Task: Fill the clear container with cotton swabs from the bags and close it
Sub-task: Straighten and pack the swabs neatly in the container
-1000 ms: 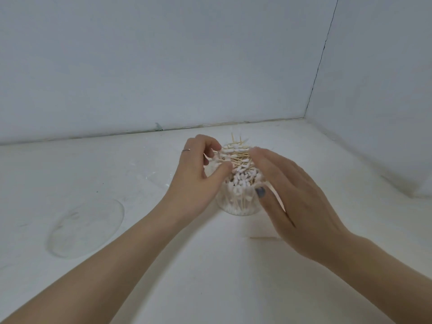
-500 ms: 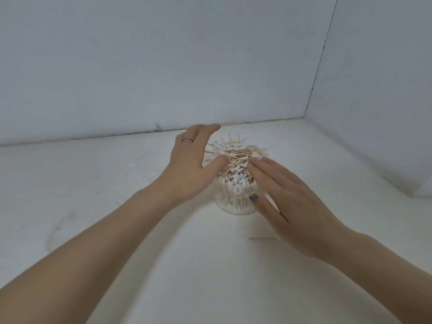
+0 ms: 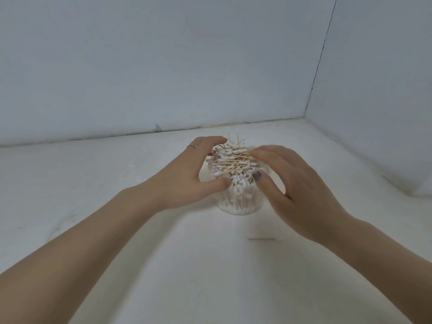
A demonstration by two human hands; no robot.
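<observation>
Swabs (image 3: 233, 161) heap above the rim of the clear container (image 3: 238, 202), which stands upright on the white surface (image 3: 117, 230) between my two hands. Many lie crosswise on top, wooden stems and white tips tangled, and a few stick up at the far side. My left hand (image 3: 187, 178) cups the container's left side, fingers curved over the heap's far edge and thumb against the near rim. My right hand (image 3: 294, 192) comes in from the other side, fingers bent onto the top of the heap, thumb at the near edge. Neither hand pinches a swab that I can make out. One loose stick (image 3: 261, 239) lies on the surface below my right hand, nearer to me.
</observation>
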